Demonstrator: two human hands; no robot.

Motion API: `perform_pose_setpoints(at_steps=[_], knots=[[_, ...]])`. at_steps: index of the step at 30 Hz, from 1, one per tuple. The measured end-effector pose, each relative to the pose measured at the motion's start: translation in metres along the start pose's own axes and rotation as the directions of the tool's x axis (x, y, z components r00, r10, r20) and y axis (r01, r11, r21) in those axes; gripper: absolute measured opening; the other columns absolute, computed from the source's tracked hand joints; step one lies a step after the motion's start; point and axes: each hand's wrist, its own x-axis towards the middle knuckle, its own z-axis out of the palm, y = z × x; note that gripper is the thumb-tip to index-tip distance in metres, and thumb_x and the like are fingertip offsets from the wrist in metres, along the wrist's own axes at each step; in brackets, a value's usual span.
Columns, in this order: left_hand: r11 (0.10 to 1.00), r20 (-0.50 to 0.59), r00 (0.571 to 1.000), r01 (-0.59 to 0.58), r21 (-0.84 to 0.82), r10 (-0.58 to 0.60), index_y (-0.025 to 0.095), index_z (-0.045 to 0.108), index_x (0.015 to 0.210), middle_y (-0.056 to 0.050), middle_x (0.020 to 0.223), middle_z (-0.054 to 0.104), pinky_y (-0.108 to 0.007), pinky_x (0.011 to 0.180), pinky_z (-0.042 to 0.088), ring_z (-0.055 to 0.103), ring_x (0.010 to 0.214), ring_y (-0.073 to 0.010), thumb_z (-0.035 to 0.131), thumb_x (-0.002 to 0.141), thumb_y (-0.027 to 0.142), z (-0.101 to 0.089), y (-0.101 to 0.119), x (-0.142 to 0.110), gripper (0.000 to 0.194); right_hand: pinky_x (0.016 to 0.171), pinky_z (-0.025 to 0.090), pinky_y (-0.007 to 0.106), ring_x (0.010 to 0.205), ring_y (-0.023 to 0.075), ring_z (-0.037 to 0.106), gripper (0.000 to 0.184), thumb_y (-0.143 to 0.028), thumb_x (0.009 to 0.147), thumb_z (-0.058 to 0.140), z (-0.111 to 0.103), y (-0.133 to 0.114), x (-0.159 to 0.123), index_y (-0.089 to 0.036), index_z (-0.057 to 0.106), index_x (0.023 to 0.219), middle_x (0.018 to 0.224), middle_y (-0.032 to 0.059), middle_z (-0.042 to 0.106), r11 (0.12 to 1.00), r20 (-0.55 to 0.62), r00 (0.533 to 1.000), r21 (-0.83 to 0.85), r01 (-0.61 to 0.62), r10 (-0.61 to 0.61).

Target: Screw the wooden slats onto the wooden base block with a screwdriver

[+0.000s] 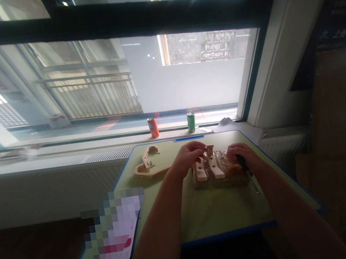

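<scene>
Two hands on wood kit [219,170] | left hand [188,157] pinches small piece [209,148] above it, to fit | right hand [242,158] grips dark tool [243,164], steadying kit

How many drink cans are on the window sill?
2. An orange drink can stands left of a green drink can, both upright on the window sill behind the table; none appear hidden.
</scene>
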Motion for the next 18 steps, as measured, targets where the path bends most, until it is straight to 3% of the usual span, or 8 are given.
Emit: perform_pose_setpoints(at_steps=[4, 10, 14, 18], knots=[[0.997, 0.044, 0.999, 0.023, -0.068, -0.020, 0.013, 0.064, 0.102, -0.007, 0.085, 0.065, -0.021, 0.056, 0.045, 0.055, 0.061, -0.0064, 0.059, 0.076, 0.026, 0.002, -0.001, 0.000, 0.030, 0.042, 0.023, 0.024, 0.042, 0.0072, 0.033, 0.034, -0.035, 0.073, 0.058, 0.001, -0.003, -0.002, -0.017, 0.044, 0.049, 0.045, -0.0037, 0.039, 0.998, 0.079, 0.995, 0.005, -0.056, 0.056], [0.998, 0.097, 0.994, 0.055, 0.042, -0.059, 0.011, 0.065, 0.099, -0.012, 0.089, 0.068, -0.019, 0.048, 0.042, 0.057, 0.057, -0.0078, 0.065, 0.072, 0.035, 0.005, -0.003, -0.001, 0.036, 0.038, 0.024, 0.022, 0.039, 0.0073, 0.036, 0.028, -0.033, 0.072, 0.056, 0.007, -0.005, -0.002, -0.018, 0.043, 0.053, 0.046, -0.0043, 0.042, 0.987, 0.115, 0.990, 0.133, -0.090, 0.075], [0.994, 0.140, 0.987, 0.065, 0.088, -0.077, 0.010, 0.065, 0.101, -0.012, 0.089, 0.069, -0.018, 0.046, 0.040, 0.056, 0.054, -0.0070, 0.069, 0.068, 0.033, 0.009, -0.002, -0.003, 0.040, 0.034, 0.021, 0.021, 0.036, 0.0070, 0.039, 0.014, -0.027, 0.071, 0.057, 0.012, -0.005, -0.002, -0.018, 0.049, 0.064, 0.047, -0.0048, 0.048, 0.987, 0.095, 0.992, 0.130, -0.094, 0.082], [0.996, 0.139, 0.987, 0.071, 0.049, -0.077, 0.012, 0.060, 0.110, -0.011, 0.089, 0.069, -0.018, 0.046, 0.041, 0.058, 0.054, -0.0081, 0.072, 0.065, 0.027, 0.012, -0.003, -0.004, 0.049, 0.033, 0.021, 0.019, 0.035, 0.0055, 0.036, 0.016, -0.025, 0.068, 0.061, 0.015, -0.004, -0.001, -0.019, 0.046, 0.066, 0.044, -0.0079, 0.044, 0.982, 0.083, 0.986, 0.108, -0.154, 0.146]])
